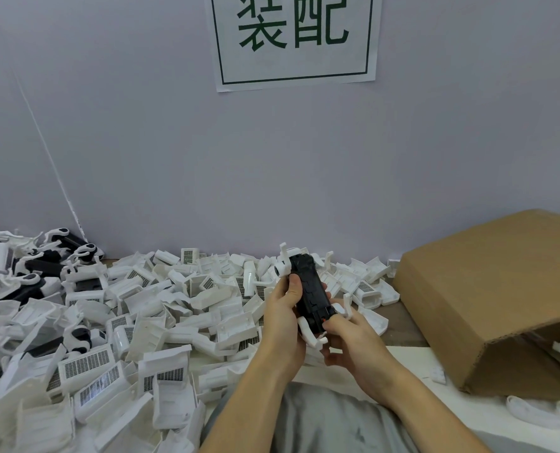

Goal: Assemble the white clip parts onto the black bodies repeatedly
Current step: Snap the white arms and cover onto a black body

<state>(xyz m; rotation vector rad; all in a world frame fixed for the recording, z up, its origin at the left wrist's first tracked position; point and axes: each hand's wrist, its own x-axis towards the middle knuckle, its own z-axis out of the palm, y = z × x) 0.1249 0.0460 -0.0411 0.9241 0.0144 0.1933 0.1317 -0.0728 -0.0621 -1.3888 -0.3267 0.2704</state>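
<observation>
While white clip parts [161,308] crowd leftward, both hands, left hand [283,317] and right hand [350,341], grip the black body [308,289].

The black body [308,289] carries white clip parts [283,266]. Loose housings [161,322] are white with dark grid labels. The box [501,289] is brown; the sign [293,37] bears green characters.
</observation>
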